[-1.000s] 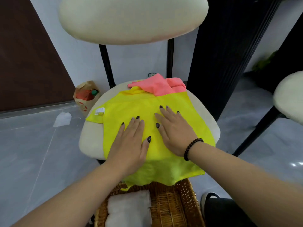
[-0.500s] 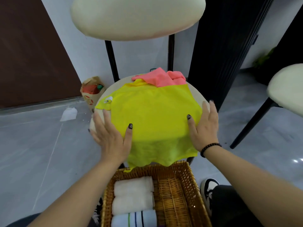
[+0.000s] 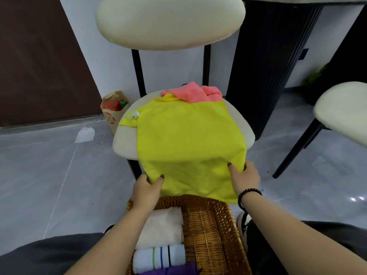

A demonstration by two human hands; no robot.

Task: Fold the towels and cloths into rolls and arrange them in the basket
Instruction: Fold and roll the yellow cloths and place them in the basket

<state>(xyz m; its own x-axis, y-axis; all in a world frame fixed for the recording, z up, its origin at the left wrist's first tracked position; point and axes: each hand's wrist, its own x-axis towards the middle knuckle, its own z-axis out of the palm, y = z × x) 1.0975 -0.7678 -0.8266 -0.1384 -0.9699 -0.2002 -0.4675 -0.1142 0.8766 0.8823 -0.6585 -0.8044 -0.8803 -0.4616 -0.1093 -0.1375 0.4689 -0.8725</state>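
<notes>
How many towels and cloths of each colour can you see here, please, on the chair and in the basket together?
Yellow cloth: 1
Pink cloth: 1
White towels: 2
Striped towel: 1
Purple cloth: 1
Total: 6

Single head-worn wide-angle view, looking forward and down from close above the wicker basket, facing the cream chair seat, floor and wall beyond

Cream chair, black legs. Brown paper bag on floor beside chair's left edge. Second cream chair at right. Dark door left.
</notes>
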